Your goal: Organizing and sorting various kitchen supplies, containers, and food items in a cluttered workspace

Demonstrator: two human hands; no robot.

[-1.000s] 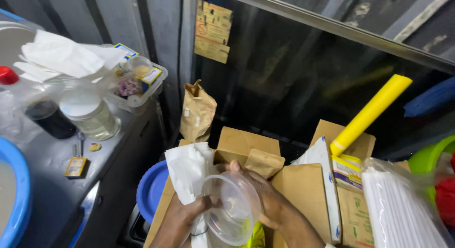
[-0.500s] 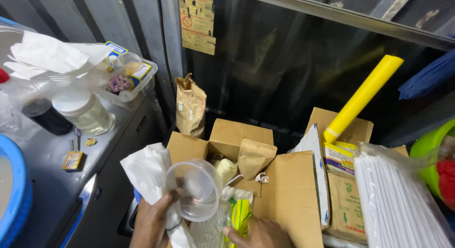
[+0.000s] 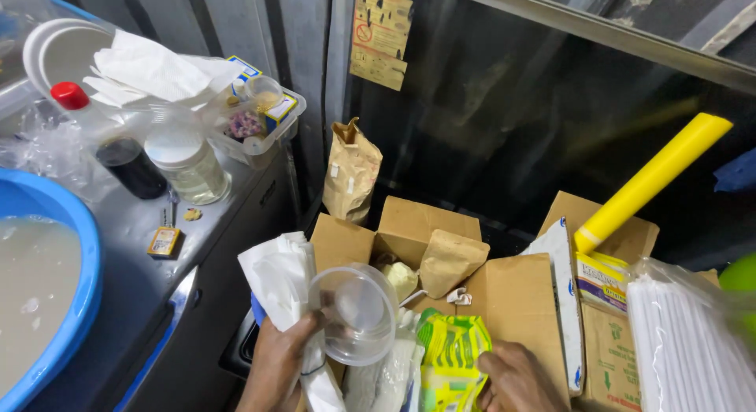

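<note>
Setting: dark metal wall at the far side, a grey steel counter (image 3: pixel 150 278) on the left, cardboard boxes on the floor below me.
Left hand: my left hand (image 3: pixel 279 357) is closed around a clear plastic tub (image 3: pixel 354 314) and a bundle of white bags (image 3: pixel 283 282) together; the tub is tilted, mouth toward me, just above the open box (image 3: pixel 504 302).
Right hand: my right hand (image 3: pixel 516 376) rests at the near edge on a green and yellow packet (image 3: pixel 453 353); whether it grips the packet I cannot tell.
Box: a folded brown paper bag (image 3: pixel 449 261) lies in it, just beyond the tub.
Behind box: another brown paper bag (image 3: pixel 352 172) stands upright against the wall.
Right: a yellow tube (image 3: pixel 654 180) leans up from a second box, and a bag of white straws (image 3: pixel 693 341) lies near right.
Counter: a blue basin (image 3: pixel 75 302) of cloudy liquid near left; farther off, a glass jar (image 3: pixel 189 164), a red-capped bottle (image 3: pixel 110 140) and a clear tray (image 3: pixel 260 121) with white paper on top.
</note>
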